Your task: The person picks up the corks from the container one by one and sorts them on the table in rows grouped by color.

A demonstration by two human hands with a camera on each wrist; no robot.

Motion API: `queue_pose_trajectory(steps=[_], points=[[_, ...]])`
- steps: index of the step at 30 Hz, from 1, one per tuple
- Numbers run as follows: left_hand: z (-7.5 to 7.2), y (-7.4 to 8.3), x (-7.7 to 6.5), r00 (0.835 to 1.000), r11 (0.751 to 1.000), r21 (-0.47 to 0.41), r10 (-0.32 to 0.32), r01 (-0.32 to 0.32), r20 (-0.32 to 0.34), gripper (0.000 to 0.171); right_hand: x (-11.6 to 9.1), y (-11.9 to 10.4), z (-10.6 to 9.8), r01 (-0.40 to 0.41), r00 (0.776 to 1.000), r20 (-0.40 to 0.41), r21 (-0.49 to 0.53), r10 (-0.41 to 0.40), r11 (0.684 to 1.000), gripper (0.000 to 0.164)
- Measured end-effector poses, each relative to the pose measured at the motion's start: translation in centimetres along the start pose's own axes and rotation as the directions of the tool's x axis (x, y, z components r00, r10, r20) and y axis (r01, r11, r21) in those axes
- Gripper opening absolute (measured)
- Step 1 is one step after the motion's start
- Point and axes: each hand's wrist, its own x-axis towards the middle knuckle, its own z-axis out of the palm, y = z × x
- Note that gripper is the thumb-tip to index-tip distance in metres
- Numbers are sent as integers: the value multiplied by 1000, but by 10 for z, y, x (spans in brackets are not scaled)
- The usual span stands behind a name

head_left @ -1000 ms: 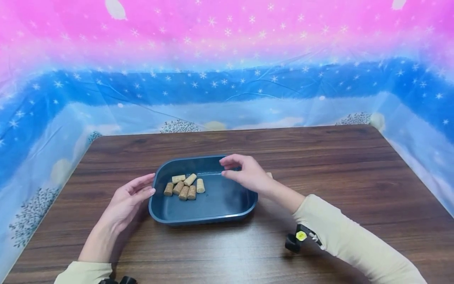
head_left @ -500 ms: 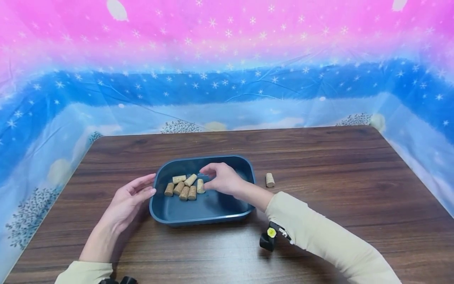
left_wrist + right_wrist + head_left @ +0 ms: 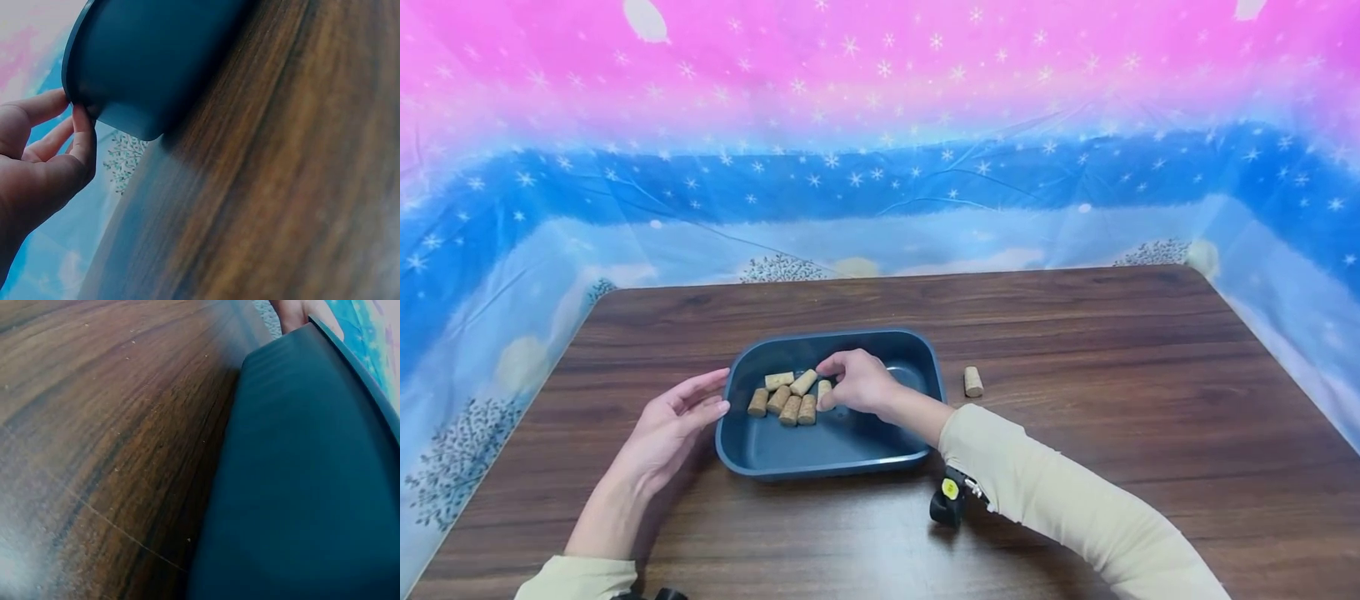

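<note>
Head view: at centre left, left hand (image 3: pixel 658 433) with fingers extended, tips against the left end of a dark blue tray (image 3: pixel 827 467). In mid-frame, right hand (image 3: pixel 862 386) inside the tray, thumb and finger about a pale cork (image 3: pixel 823 387); impossible to tell whether pinched or merely touched. Just left of that, six more corks (image 3: pixel 790 410) in a cluster. Right of the tray, a lone cork (image 3: pixel 973 382) on the wooden table (image 3: pixel 1097 350).

Left wrist view: at centre left, left hand's fingertips lightly against the tray's rim.

Right wrist view: tray's long side filling the right half, left hand at its end, top of frame.
</note>
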Motion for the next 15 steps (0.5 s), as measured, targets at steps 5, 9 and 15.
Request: queue_pose_trajectory(steps=[5,9,15], points=[[0,0,-1,1000,1000,21,-5,5,5,47,0,-1,-1,8,1000,11,-9,-8,1000,47],[0,0,-1,1000,1000,8,-5,5,6,43,0,-2,0,4,1000,19,-27,-4,1000,48],[0,0,0,1000,1000,-26,1,-1,2,37,2,-1,0,16,1000,5,-76,-15,997,44]])
